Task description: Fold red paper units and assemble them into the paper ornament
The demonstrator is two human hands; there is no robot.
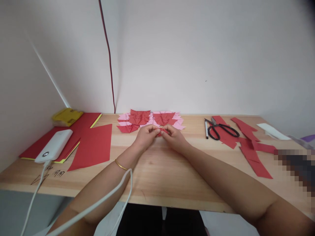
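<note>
A small piece of red paper (pixel 161 131) is pinched between my two hands above the middle of the table. My left hand (pixel 147 136) grips its left side with thumb and fingers, and my right hand (pixel 173 136) grips its right side the same way. Most of the paper is covered by my fingers, so its folds cannot be made out. Just behind my hands, against the wall, lie several folded red paper pieces (pixel 139 117) in rows. Folded pink paper pieces (pixel 179 121) lie among them.
On the left are red paper sheets (pixel 95 144), a white power bank (pixel 55 144) with a cable, and a yellow packet (pixel 67 116). To the right lie black-handled scissors (pixel 215 126), a pen (pixel 206 128), red paper scraps (pixel 253 160) and a white strip (pixel 273 131).
</note>
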